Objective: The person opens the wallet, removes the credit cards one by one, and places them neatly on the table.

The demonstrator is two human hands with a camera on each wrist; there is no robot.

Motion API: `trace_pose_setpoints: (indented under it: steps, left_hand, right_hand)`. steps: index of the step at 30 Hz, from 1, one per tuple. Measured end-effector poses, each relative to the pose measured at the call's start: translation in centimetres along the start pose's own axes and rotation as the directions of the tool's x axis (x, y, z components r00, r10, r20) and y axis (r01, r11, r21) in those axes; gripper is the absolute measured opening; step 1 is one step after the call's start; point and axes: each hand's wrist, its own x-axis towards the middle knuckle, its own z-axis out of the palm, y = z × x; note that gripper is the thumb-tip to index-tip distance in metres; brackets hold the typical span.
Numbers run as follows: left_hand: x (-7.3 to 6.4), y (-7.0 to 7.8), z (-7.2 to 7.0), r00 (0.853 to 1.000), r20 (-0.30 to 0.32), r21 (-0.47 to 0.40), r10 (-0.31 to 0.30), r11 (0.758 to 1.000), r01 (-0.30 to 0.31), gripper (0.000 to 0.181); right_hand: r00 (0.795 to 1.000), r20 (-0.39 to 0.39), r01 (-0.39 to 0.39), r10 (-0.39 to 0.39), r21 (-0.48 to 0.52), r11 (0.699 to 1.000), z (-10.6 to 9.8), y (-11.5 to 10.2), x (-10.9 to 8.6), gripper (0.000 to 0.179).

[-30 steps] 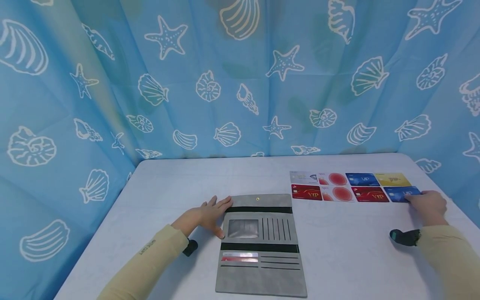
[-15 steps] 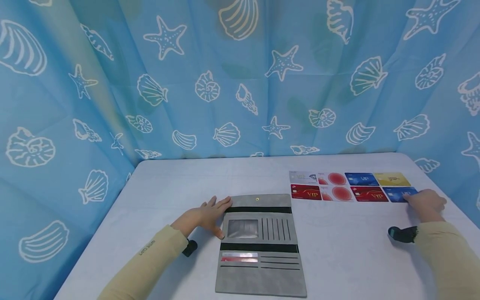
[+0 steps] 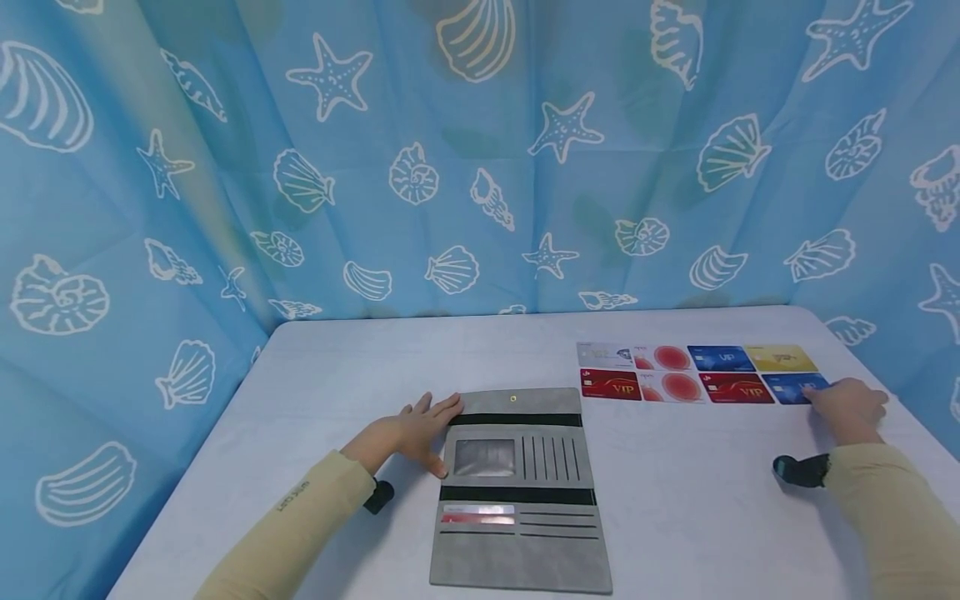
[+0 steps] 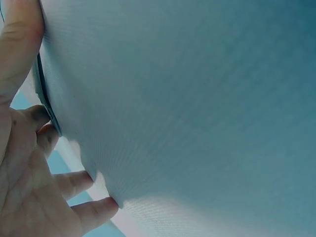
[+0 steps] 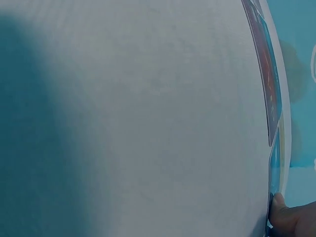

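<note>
A grey wallet (image 3: 521, 562) lies unfolded on the table, with card slots, a clear window (image 3: 485, 457) and black bands. Cards (image 3: 477, 518) show in its left slots, one edge pale and one red. My left hand (image 3: 408, 433) rests at the wallet's left edge, fingers spread; the left wrist view shows them from the palm side. At the far right, my right hand (image 3: 851, 408) touches a blue VIP card (image 3: 783, 388) with a digit on its face and covers its right end. Its other fingertips are hidden. In the right wrist view a digit (image 5: 279, 210) meets the card's edge.
Beside the blue card, two rows of cards lie flat: red VIP cards (image 3: 737, 388), white ones with red circles (image 3: 672, 387), a silver one (image 3: 604, 355), another blue one (image 3: 722, 358) and a gold one (image 3: 780, 358). A patterned blue curtain (image 3: 450, 125) hangs behind the white table (image 3: 360, 350).
My right hand has shifted slightly left over the blue card, covering a little more of its right end. The whole view drifts slightly. My left hand stays at the wallet's edge.
</note>
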Motion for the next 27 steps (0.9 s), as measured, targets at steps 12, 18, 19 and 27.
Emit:
trace_pose_setpoints:
  steps: [12, 18, 19, 27]
  left_hand:
    - [-0.1, -0.1, -0.1, 1.0, 0.008, -0.012, -0.003, 1.0, 0.003, 0.103]
    - [0.0, -0.2, 0.0, 1.0, 0.012, -0.003, -0.013, 1.0, 0.013, 0.104]
    - [0.0, -0.2, 0.1, 1.0, 0.011, 0.0, -0.014, 1.0, 0.014, 0.104]
    - [0.2, -0.1, 0.1, 1.0, 0.014, 0.001, -0.005, 1.0, 0.005, 0.104]
  right_hand:
    - [1.0, -0.009, -0.002, 0.002, 0.01, 1.0, -0.1, -0.1, 0.4, 0.061]
    - [1.0, 0.011, 0.001, -0.002, 0.085, 0.996, -0.2, 0.1, 0.1, 0.064]
    - [1.0, 0.017, -0.002, 0.001, 0.101, 0.995, -0.3, 0.2, 0.0, 0.066]
    - [0.997, 0.072, 0.003, -0.013, 0.145, 0.989, -1.3, 0.3, -0.6, 0.08]
